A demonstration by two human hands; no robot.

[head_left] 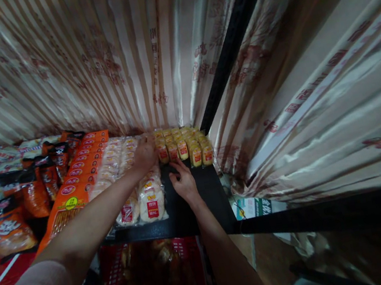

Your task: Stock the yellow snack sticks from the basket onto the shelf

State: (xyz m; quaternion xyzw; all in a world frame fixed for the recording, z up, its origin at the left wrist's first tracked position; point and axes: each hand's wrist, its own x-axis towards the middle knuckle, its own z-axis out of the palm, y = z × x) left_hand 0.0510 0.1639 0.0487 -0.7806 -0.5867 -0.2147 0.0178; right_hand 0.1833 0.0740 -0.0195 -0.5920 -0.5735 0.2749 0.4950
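Our left hand (144, 154) rests, fingers apparently curled, on soft, light bread packets (151, 201); our right hand (183, 181) presses half-closed on the shelf (214, 192); we'd grip packet edges.

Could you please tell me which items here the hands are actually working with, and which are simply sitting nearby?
In hand:
- left hand resting on the clear bread packs
- right hand on the bare black shelf, just before the small yellow packs

Sitting nearby:
- orange boxes
- dark snack bags
- red basket below
- striped curtain
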